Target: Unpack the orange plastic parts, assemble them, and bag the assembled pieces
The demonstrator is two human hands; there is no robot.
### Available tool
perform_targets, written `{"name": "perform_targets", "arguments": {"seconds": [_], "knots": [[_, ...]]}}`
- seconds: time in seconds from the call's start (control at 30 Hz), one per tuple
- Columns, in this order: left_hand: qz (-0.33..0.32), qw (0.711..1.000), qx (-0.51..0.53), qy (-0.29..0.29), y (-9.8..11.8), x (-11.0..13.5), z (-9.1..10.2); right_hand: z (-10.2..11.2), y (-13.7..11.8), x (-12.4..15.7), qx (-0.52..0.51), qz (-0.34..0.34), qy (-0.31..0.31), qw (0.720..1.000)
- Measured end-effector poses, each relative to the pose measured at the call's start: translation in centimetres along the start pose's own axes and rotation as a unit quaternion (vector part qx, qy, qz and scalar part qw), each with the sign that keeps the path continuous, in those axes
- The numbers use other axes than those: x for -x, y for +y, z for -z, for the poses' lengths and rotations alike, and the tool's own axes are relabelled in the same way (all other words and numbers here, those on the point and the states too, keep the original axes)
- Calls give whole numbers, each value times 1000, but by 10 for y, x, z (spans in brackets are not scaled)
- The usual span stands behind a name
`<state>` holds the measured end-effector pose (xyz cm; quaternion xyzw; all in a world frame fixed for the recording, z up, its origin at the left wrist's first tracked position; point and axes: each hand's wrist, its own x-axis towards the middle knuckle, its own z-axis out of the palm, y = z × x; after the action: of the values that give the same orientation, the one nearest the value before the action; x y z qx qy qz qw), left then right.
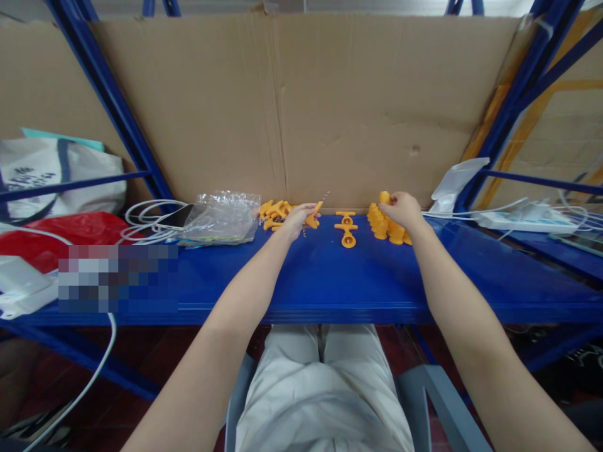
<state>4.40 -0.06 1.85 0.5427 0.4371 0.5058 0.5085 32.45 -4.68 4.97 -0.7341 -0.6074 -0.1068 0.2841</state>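
The left hand [298, 220] is closing its fingers around a small orange part [315, 217] (a thin metal pin seems to be sticking up from it) near the back edge of the blue shelf [330, 282]. The right hand [402, 210] is pinching a second orange part [385, 197] atop a standing cluster [379, 226] at that same edge. Two loose parts [347, 230] are lying between the hands, and a pile [272, 212] is sitting beside a plastic bag [221, 218].

storeroom workbench, blue steel racking [113, 100], cardboard backing [330, 107]
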Motion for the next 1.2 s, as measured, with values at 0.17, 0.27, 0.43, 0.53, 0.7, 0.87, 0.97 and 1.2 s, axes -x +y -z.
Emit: {"name": "perform_targets", "arguments": {"seconds": [0.17, 0.27, 0.43, 0.53, 0.7, 0.87, 0.97, 1.2], "knots": [[-23, 999, 10, 29, -3, -8, 4, 18, -2, 8, 86, 0, -149, 985], [-31, 998, 25, 49, -6, -14, 7, 22, -7, 13, 104, 14, -247, 963], [-53, 996, 38, 59, -7, -18, 8, 21, -14, 19, 99, 18, -291, 951], [-63, 995, 29, 77, -8, -18, 7, 18, -12, 18, 113, 34, -283, 952], [-123, 984, -71, 107, -10, -17, 6, 9, -3, 9, 115, 65, -263, 956], [-207, 936, -242, 151, -8, -14, 12, 6, 0, 6, 123, 88, -229, 962], [-220, 930, -271, 115, -9, -11, 13, 9, -4, 8, 126, 74, -203, 968], [-235, 891, -378, 95, -16, -3, 11, 16, -22, 20, 94, 45, -113, 988]]}}
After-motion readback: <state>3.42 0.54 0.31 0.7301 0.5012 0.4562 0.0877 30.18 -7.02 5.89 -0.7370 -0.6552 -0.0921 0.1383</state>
